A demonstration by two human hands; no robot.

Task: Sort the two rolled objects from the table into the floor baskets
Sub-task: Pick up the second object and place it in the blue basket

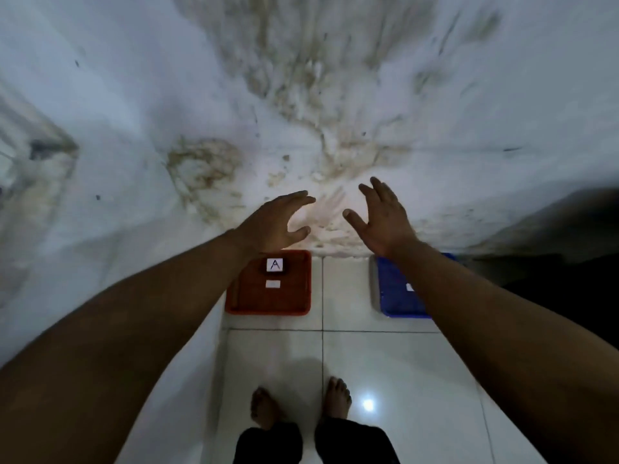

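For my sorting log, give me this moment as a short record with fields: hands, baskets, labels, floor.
left hand: open, empty, raised above the red basket
right hand: open, empty, raised near the blue basket
red basket: on the floor, holds a dark item with a card marked A
blue basket: on the floor, partly hidden by the right forearm
rolled objects: none visible
floor: white tiles

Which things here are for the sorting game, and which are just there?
For the job:
red basket, holding a small object with an A label
blue basket
left hand, open and empty
right hand, open and empty

Just there:
stained white wall
tiled floor
bare feet

No rolled objects or table show.
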